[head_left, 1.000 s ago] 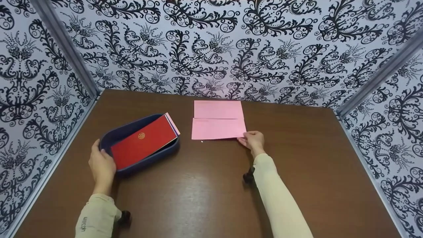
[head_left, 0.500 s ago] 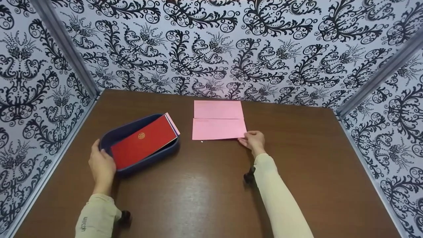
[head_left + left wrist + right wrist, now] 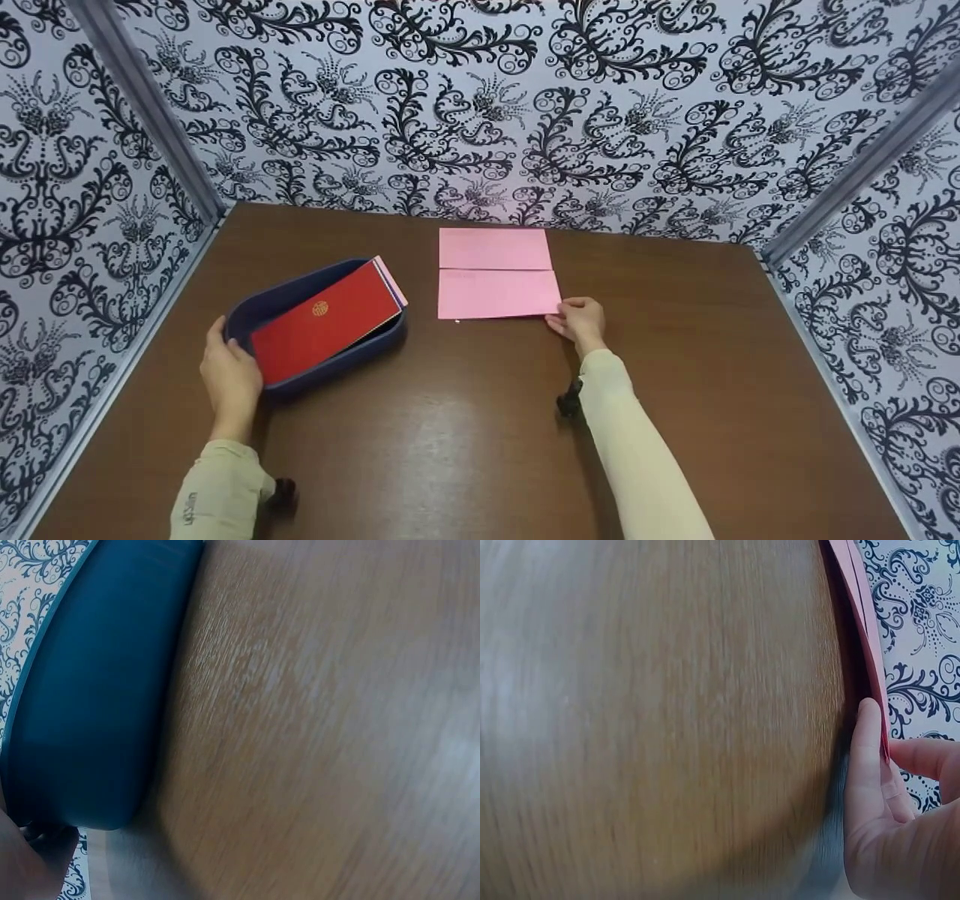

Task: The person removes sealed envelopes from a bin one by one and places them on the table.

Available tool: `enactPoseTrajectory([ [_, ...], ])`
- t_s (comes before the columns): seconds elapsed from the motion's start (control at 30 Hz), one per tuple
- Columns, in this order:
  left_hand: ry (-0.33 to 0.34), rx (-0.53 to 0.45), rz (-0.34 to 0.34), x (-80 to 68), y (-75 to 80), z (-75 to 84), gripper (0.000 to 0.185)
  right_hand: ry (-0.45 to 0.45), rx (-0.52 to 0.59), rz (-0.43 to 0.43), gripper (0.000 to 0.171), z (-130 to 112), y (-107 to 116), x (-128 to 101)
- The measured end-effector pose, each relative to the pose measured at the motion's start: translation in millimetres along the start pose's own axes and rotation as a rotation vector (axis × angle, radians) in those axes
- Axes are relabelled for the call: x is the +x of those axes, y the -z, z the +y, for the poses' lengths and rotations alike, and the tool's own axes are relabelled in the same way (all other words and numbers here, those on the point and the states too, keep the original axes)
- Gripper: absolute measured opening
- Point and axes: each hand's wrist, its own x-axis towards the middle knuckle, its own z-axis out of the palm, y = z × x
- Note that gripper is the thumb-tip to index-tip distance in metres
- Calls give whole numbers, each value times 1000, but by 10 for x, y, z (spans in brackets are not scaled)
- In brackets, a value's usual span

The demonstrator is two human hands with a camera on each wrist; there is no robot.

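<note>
At the left, my left hand [image 3: 231,373] grips the near-left end of a dark blue bin [image 3: 337,363], whose outer wall [image 3: 90,690] fills the left of the left wrist view. A red envelope [image 3: 322,322] with a round gold emblem lies tilted in the bin, over blue, white and pink edges. My right hand [image 3: 579,321] pinches the near right corner of a pink envelope [image 3: 496,294] between thumb and fingers. In the right wrist view, that corner is raised slightly off the table. A second pink envelope [image 3: 493,248] lies directly behind it.
The brown wooden table [image 3: 442,420] is enclosed by patterned black-and-white walls [image 3: 480,112] at the back and sides. A tiny white speck [image 3: 457,321] sits just in front of the pink envelope. Dark wrist mounts hang by both sleeves.
My right hand has shifted slightly to the right and toward me, drawing the near pink envelope along with it. My left hand and the bin stay in place.
</note>
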Motion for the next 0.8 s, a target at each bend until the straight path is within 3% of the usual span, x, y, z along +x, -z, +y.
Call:
enactPoseTrajectory([
  [0.33,-4,-1,-1,19,-8,-11,50,18,-37,30,25,4,64,-20],
  [0.8,16,13,-3,19,-1,-9,50,26,-64,36,27,27,117,-27],
])
